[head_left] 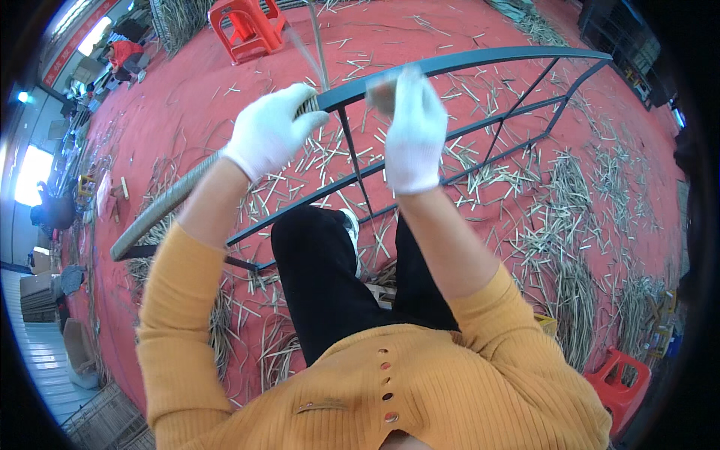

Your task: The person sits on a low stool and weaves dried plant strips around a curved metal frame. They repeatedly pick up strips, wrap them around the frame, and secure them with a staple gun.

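Observation:
A long dark metal frame (pixel 480 58) with thin crossbars lies slantwise in front of me, over my knees. Its top rail is bare on the right, and on the left it is wrapped in greyish-beige cane strand (pixel 176 191). Where the wrapping ends, my left hand (pixel 271 129), in a white glove, is closed round the rail. A loose strand (pixel 319 45) rises from that spot, partly blurred. My white-gloved right hand (pixel 415 135) is at the bare rail, fingers drawn together and smeared by motion. Beside its fingers is a blurred brownish thing (pixel 382 96) whose kind I cannot tell.
Cut strand pieces litter the red floor (pixel 465 37), with bundles of long strands (pixel 570 277) at the right. One red plastic stool (pixel 246 28) stands ahead, another (pixel 621 386) at the lower right. A person in red (pixel 126 56) crouches far left.

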Tool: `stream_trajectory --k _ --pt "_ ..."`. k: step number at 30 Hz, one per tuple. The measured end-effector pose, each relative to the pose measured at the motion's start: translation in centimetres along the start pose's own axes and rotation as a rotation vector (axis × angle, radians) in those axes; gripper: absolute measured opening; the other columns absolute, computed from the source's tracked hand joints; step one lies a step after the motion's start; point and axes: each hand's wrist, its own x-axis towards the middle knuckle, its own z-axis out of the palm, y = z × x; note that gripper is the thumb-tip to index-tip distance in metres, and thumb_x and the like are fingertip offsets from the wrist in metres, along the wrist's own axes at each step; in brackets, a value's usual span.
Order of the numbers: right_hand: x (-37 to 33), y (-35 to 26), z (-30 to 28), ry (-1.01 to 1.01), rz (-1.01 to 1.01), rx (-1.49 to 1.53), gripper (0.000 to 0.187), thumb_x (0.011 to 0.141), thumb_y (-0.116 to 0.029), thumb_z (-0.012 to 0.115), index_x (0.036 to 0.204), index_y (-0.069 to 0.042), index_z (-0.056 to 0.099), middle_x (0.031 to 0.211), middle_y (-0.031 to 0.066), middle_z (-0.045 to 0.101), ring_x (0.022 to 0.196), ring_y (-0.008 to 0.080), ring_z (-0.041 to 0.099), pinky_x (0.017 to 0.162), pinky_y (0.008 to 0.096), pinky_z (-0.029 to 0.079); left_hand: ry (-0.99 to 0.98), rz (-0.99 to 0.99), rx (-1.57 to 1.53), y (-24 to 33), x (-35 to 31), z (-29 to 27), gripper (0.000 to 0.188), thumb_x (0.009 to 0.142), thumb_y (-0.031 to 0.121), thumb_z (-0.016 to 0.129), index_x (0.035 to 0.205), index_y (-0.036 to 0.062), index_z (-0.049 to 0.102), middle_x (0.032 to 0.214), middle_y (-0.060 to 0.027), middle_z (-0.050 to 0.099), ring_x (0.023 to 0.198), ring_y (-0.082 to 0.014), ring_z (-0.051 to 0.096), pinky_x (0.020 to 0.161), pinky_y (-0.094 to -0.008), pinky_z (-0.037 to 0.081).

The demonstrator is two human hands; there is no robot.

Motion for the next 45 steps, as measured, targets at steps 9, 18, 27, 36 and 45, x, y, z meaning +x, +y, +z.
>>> stream_trajectory --k 9,18,27,36,45 --pt "-3.1 4.4 -1.4 -0.491 0.311 -0.411 0.031 0.102 -0.025 0.055 0.098 0.002 0.07 0.089 0.0177 0.072 0.086 0.0295 0.07 0.08 0.0399 0.052 -0.311 0.01 -0.274 -0.2 1.9 -1.9 0.04 0.092 0.032 0.07 0.119 0.0027 0.069 0.096 -0.0128 0.072 0.083 -0.0246 0.07 0.074 -0.0359 0.056" --pt "-5.3 -1.2 -2.0 -0.446 0.294 -0.318 0.029 0.105 -0.022 0.053 0.102 0.002 0.068 0.089 0.0165 0.072 0.085 0.027 0.069 0.08 0.0362 0.052 0.233 0.263 0.158 0.5 -2.1 0.1 0.025 0.094 0.026 0.068 0.113 0.0091 0.065 0.102 -0.0132 0.069 0.092 -0.0341 0.07 0.076 -0.0414 0.056" --pt "7.6 -4.2 5.4 -0.843 0.135 -0.688 0.035 0.104 -0.025 0.055 0.093 0.004 0.072 0.089 0.0135 0.076 0.08 0.0233 0.072 0.079 0.0323 0.055 0.502 0.211 0.43 4.2 -4.2 4.2 0.033 0.087 0.031 0.073 0.113 0.011 0.069 0.094 -0.0047 0.066 0.077 -0.027 0.066 0.069 -0.04 0.053" --pt "-4.1 0.9 -3.2 -0.125 0.154 -0.304 0.026 0.104 -0.021 0.057 0.104 0.004 0.065 0.084 0.013 0.065 0.081 0.0129 0.064 0.071 0.0322 0.05 -0.461 -0.165 -0.419 1.9 2.5 -2.2 0.033 0.091 0.032 0.068 0.097 -0.0006 0.072 0.084 -0.0072 0.071 0.068 -0.0118 0.063 0.061 -0.0287 0.051" --pt "-3.5 3.6 -2.5 -0.225 0.136 -0.511 0.033 0.102 -0.03 0.059 0.095 0.001 0.069 0.078 0.0207 0.066 0.075 0.0339 0.067 0.07 0.0416 0.051 -0.612 -0.257 -0.539 1.7 3.5 -2.6 0.029 0.098 0.028 0.065 0.097 -0.0003 0.069 0.081 -0.0056 0.07 0.062 -0.0101 0.062 0.058 -0.0249 0.051"
